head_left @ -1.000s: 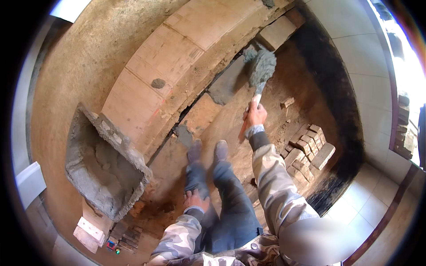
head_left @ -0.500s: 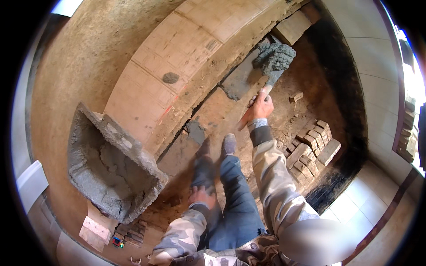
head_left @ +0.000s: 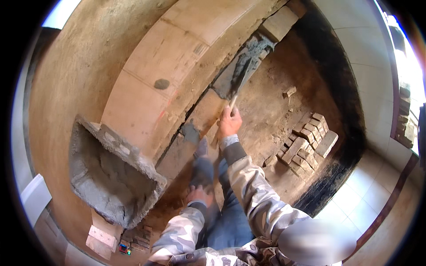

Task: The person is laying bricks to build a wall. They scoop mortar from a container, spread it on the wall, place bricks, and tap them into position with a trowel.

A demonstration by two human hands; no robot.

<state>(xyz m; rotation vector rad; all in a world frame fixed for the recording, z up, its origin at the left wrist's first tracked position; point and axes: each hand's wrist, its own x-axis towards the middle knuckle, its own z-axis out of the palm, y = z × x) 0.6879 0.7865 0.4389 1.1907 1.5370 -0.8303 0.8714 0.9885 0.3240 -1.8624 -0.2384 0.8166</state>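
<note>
My right hand (head_left: 230, 121) is closed around the handle of a trowel (head_left: 242, 80), whose blade points away from me along a course of bricks. Wet grey mortar (head_left: 261, 45) lies smeared on the bricks at the blade's far end, up to a block (head_left: 278, 24) at the end of the course. My left hand (head_left: 199, 195) lies on my left leg with its fingers spread and nothing in it. At the left stands a mortar-crusted trough (head_left: 148, 201) with grey mortar inside.
Several stacked bricks (head_left: 306, 144) sit on the dirt at the right, with one broken piece (head_left: 289, 92) farther off. Along the course runs a raised tiled ledge (head_left: 146, 66) with a dab of mortar. More bricks (head_left: 101, 239) lie below the trough.
The trowel has swung left and nearer to me, and its heap of mortar is now spread along the bricks. My left hand stays on my leg.
</note>
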